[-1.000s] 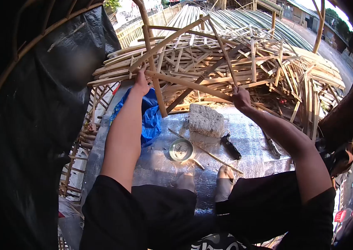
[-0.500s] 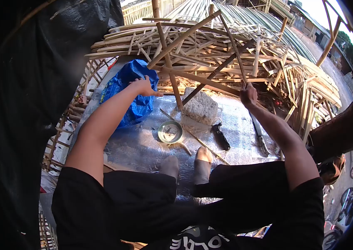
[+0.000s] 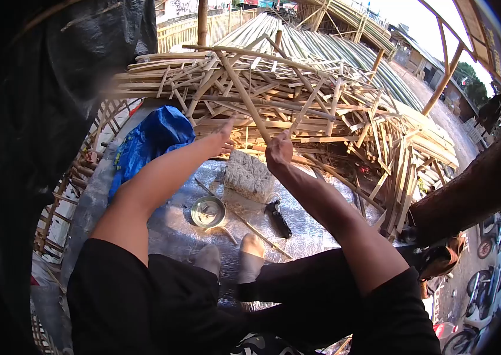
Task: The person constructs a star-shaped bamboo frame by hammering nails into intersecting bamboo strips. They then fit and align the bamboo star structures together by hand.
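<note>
My right hand [image 3: 279, 151] is closed round one corner of a frame of crossed bamboo strips [image 3: 241, 94], which stands up in front of me. To its left, my left hand [image 3: 225, 141] reaches out with fingers apart, holding nothing, above the far side of a rough grey stone block [image 3: 249, 176]. Nearer to me lie a small round bowl [image 3: 208, 212] with pale bits in it, a black hand tool [image 3: 278, 219] whose kind I cannot make out, and a thin bamboo stick [image 3: 259, 234]. My right forearm hides part of the silvery mat.
A blue plastic bag [image 3: 153, 139] lies left of the mat [image 3: 164, 231]. Beyond it, split bamboo [image 3: 345, 118] is heaped, with long poles [image 3: 345, 53] behind. A black tarp [image 3: 67, 118] hangs at left; a thick post [image 3: 469, 198] leans in at right, with parked motorbikes [image 3: 487, 290] below.
The bamboo frame has turned, and my right hand has come left with it to the middle. My left hand has left the bag's side and moved right. The view has shifted rightward.
</note>
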### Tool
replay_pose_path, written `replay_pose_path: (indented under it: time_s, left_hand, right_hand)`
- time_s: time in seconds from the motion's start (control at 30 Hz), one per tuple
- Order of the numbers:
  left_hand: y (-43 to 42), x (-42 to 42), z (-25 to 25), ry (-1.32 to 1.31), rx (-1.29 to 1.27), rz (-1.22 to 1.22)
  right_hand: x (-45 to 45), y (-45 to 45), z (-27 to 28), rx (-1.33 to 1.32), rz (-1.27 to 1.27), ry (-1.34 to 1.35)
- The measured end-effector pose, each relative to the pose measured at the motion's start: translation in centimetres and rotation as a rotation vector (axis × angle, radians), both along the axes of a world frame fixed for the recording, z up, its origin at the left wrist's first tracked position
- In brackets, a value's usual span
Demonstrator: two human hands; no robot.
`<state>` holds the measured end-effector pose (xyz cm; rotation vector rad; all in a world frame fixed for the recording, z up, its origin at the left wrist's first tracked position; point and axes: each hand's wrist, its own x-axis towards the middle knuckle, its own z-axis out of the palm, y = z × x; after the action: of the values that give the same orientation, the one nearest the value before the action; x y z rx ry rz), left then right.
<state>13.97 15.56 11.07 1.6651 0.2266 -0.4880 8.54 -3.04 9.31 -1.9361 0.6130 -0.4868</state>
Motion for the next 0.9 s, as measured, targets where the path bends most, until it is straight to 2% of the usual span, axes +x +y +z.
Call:
replay_pose_path:
  time_s: [0.07, 0.1, 0.13, 0.17, 0.2, 0.23, 0.27, 0.33, 0.4, 0.43, 0.47, 0.5, 0.53, 0.57, 0.6, 0.67, 0.73, 0.83, 0.9]
  left_hand:
    - [-3.5, 1.3, -0.4, -0.146, -0.206, -0.014]
    - [-5.7, 0.5, 1.0, -0.313, -0.242, 0.156]
    - [-6.1, 0.1, 2.1, -0.309, -0.247, 0.155]
    - [-6.9, -0.2, 2.9, -0.323, -0.311, 0.274]
    - [-7.3, 0.3, 3.8, -0.352, -0.372, 0.393]
    - [-7.6, 0.6, 4.7, -0.371, -0.392, 0.489]
    - [-8.1, 2.6, 4.9, -0.373, -0.386, 0.477]
    - [-8.3, 6.8, 4.0, -0.650, 0.178, 1.033]
    - [-5.9, 4.1, 7.3, -0.693, 0.191, 0.945]
    - [-4.6, 4.9, 7.3, -0.748, 0.232, 0.970]
    - [-2.8, 3.8, 8.1, -0.773, 0.294, 0.897]
    - [-0.8, 4.8, 7.5, -0.861, 0.312, 0.861]
    - [1.5, 6.2, 6.5, -0.949, 0.332, 0.821]
    - [3.8, 7.8, 5.4, -0.929, 0.290, 0.773]
    - [6.1, 9.3, 4.9, -0.919, 0.251, 0.723]
    - [8.5, 6.4, 6.6, -0.839, -0.033, 0.615]
    - [10.5, 4.5, 7.9, -0.731, -0.221, 0.487]
    - [11.5, 3.1, 8.0, -0.738, -0.236, 0.454]
    - [10.8, 1.5, 8.9, -0.689, -0.255, 0.468]
  right_hand:
    - [-0.2, 1.3, 0.1, 0.055, 0.037, -0.024]
    - [0.7, 1.7, -1.0, 0.070, 0.049, -0.114]
    - [1.7, 2.1, -2.0, 0.085, 0.061, -0.204]
    - [0.9, 2.8, -0.5, -0.087, 0.117, -0.398]
    - [2.3, 3.1, 0.4, 0.295, 0.048, -0.342]
    - [2.7, 2.9, 0.9, 0.225, 0.071, -0.300]
    - [2.8, 2.8, 1.8, 0.160, 0.093, -0.260]
    - [3.7, 1.8, 2.7, 0.328, 0.319, -0.062]
    - [2.2, 1.1, 3.9, 0.297, 0.361, -0.028]
    - [2.6, 0.3, 3.2, 0.233, 0.259, -0.015]
    - [2.7, -1.1, 2.7, -0.057, 0.183, 0.059]
    - [2.3, -1.6, 2.9, -0.196, 0.046, 0.086]
    - [1.8, -2.6, 3.2, -0.276, 0.092, 0.163]
    - [1.9, -3.5, 3.3, -0.348, 0.165, 0.206]
    - [3.4, -4.7, 2.1, -0.356, 0.237, 0.201]
    - [5.0, -5.9, 1.3, -0.305, 0.356, 0.201]
    - [3.4, -5.5, 2.6, -0.337, 0.374, 0.071]
    - [3.4, -5.3, 1.6, -0.320, 0.428, -0.156]
    - [2.8, -4.8, 1.4, -0.245, 0.492, -0.187]
